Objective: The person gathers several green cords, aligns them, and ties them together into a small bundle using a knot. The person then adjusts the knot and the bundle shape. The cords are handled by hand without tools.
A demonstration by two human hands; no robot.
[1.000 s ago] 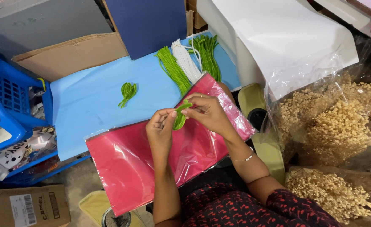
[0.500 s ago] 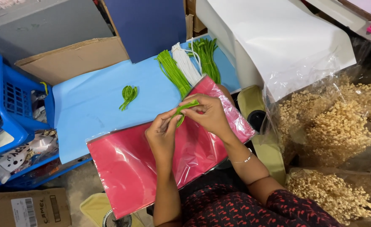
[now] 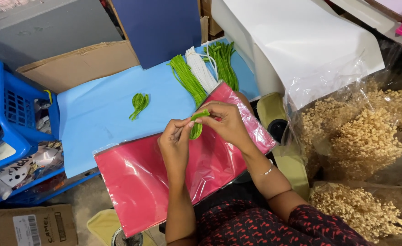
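Pinching a small green loop [image 3: 196,128] of soft, cord-like strands between them, the left hand [image 3: 174,141] and the right hand [image 3: 226,122] meet above a glossy pink sheet [image 3: 141,182] in a clear plastic sleeve; both hands are closed narrowly on the loop, fingertips curled inward, the left forearm rising straight from below, the right wrist bent and wearing a thin bracelet [image 3: 265,171]. The pink sheet lies tilted over a matte light blue sheet [image 3: 100,118]. On the blue sheet, well apart from the hands, rests a finished green loop [image 3: 139,104]. Beyond the hands lie three bundles of straight strands side by side: light green [image 3: 186,79], white [image 3: 201,70] and darker green [image 3: 223,61]. To the right, clear bags [image 3: 360,136] hold dry, beige, crumbly sprigs. At the left stands a blue plastic crate [image 3: 7,109], and a brown cardboard box with a white label [image 3: 28,225] sits at the lower left.
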